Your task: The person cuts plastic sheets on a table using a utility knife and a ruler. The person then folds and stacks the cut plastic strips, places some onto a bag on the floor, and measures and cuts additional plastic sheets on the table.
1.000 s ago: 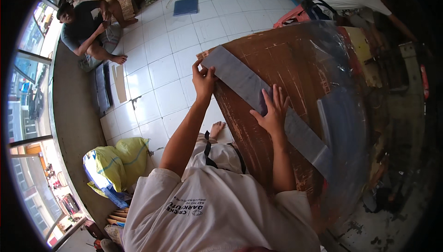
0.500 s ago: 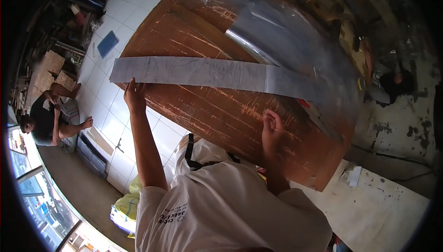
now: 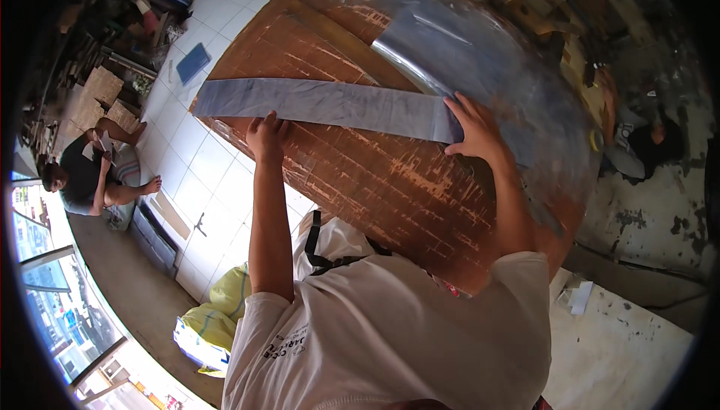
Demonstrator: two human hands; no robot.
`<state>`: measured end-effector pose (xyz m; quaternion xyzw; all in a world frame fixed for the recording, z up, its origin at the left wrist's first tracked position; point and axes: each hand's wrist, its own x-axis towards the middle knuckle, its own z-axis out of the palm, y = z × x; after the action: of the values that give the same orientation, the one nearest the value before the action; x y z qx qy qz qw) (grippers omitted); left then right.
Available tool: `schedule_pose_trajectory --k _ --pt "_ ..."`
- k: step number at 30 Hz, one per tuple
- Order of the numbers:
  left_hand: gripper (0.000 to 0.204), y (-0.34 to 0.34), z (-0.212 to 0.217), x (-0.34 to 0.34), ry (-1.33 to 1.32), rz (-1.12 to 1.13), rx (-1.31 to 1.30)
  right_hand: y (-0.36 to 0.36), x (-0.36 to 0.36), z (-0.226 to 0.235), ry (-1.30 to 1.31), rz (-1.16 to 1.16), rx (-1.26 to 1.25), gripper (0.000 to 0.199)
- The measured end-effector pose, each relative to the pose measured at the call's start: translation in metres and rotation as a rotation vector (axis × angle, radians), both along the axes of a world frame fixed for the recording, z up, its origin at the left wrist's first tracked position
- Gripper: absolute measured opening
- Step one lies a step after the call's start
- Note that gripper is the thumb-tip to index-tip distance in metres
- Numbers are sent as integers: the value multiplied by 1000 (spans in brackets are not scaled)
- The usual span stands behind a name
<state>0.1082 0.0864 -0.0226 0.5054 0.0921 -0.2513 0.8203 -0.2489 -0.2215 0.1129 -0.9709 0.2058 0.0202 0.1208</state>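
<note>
A long grey plastic-looking strip (image 3: 322, 102) lies across the worn brown wooden table (image 3: 375, 177). My left hand (image 3: 266, 138) is at its near edge, left of the middle, with curled fingers closed on that edge; the thumb is hard to see. At the strip's right end is my right hand (image 3: 480, 131), its thumb and fingers spread apart across the strip's width and touching it. Beyond that hand, large clear plastic sheeting (image 3: 480, 57) covers the table's far right part, with a shiny rolled edge facing the strip.
A person (image 3: 86, 166) sits on the left by a window; another (image 3: 649, 144) is at the far right. A blue flat tray-like thing (image 3: 193, 63) lies on the white tiles. Yellow sacks (image 3: 217, 312) stand at lower left. A pale stained board (image 3: 622, 350) lies at lower right.
My right hand has moved up and forward from above the table onto the strip's right end, its fingers opening out. My left hand has shifted right along the near edge. The view has turned slightly.
</note>
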Motion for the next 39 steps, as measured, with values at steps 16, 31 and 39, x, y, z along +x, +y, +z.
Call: schedule_pose_trajectory --k 16,31,39 --pt "50 -12 71 -20 -163 46 84 74 1 117 -118 30 -4 95" --pt "43 -45 51 0 -233 -127 145 160 -25 74 -115 -165 5 96" --pt "46 -51 42 44 -276 -260 346 152 1 29 -98 -184 3 97"
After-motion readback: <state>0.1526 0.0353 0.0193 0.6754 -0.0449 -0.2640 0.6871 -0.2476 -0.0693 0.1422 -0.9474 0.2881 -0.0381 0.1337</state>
